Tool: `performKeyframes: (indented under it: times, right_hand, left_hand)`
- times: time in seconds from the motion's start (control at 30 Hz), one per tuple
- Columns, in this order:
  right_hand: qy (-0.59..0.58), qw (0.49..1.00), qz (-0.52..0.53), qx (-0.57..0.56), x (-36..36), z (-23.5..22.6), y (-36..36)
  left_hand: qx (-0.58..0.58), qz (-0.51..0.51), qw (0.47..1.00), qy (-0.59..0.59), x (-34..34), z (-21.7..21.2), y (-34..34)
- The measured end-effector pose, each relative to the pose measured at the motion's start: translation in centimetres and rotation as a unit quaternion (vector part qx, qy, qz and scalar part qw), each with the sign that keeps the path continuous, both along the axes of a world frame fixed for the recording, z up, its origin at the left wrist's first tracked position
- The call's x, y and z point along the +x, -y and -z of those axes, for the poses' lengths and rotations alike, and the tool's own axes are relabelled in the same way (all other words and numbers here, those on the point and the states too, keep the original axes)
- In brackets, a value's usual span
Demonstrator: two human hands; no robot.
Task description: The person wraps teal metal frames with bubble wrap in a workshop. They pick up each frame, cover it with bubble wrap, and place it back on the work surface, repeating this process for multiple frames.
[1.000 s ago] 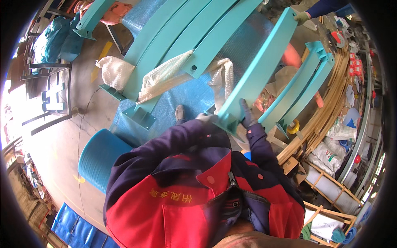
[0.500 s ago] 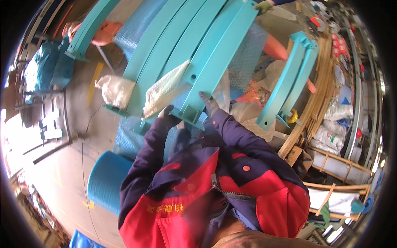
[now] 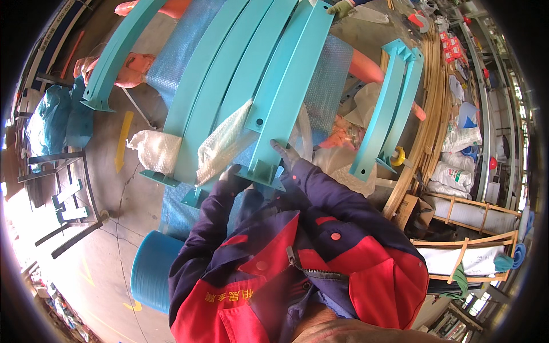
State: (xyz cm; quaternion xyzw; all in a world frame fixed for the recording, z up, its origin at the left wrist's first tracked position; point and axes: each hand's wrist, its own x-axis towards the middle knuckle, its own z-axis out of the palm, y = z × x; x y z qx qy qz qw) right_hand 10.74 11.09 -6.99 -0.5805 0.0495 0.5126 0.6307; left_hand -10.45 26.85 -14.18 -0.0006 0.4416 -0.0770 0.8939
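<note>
Keep teal beam (image 3: 290,103) lvl w/ co-worker's gloved hand (image 3: 341,8) at far end; mind fingers b/w it & neighbouring beam (image 3: 269,86), just to its L. R hand (image 3: 284,152) clasps beam's R edge; L hand (image 3: 233,173) is by end plate (image 3: 260,173), its grip unclear. Underside hidden, so can't tell if beam's resting; co-worker mostly cut off.

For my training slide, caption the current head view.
Left hand and right hand at the near end of a turquoise metal beam, a co-worker's hand at its far end, bubble wrap beneath.
</note>
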Motion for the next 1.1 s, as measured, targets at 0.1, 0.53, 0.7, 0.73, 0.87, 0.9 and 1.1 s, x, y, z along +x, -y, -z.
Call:
performKeyframes:
  times: [0.1, 0.53, 0.7, 0.73, 0.87, 0.9, 1.1]
  right_hand:
    - [0.040, 0.999, -0.018, 0.004, 0.4, -0.6, 0.9]
    - [0.104, 0.993, -0.040, 0.033, 1.7, -1.8, -0.2]
    - [0.081, 0.996, -0.026, 0.013, 3.5, -3.6, 0.2]
    - [0.083, 0.996, -0.030, -0.011, 4.0, -3.8, 0.7]
    - [0.140, 0.986, -0.010, -0.093, 6.1, -3.7, 3.5]
    - [0.124, 0.988, 0.005, -0.087, 6.6, -3.7, 4.0]
    - [0.072, 0.996, 0.033, -0.025, 9.8, -4.2, 6.1]
  left_hand:
    - [0.007, -0.018, 1.000, -0.009, 0.0, 1.6, 1.5]
    - [0.250, -0.040, 0.967, -0.002, 1.9, -9.7, 0.8]
    - [0.156, -0.028, 0.987, -0.034, 4.5, -9.1, 2.4]
    - [0.184, 0.063, 0.980, -0.051, 4.9, -9.2, 2.8]
    - [0.341, 0.160, 0.925, -0.044, 7.1, -10.5, 6.0]
    - [0.248, 0.120, 0.960, -0.052, 7.7, -10.8, 6.8]
    - [0.133, 0.043, 0.990, -0.004, 10.9, -11.1, 9.4]
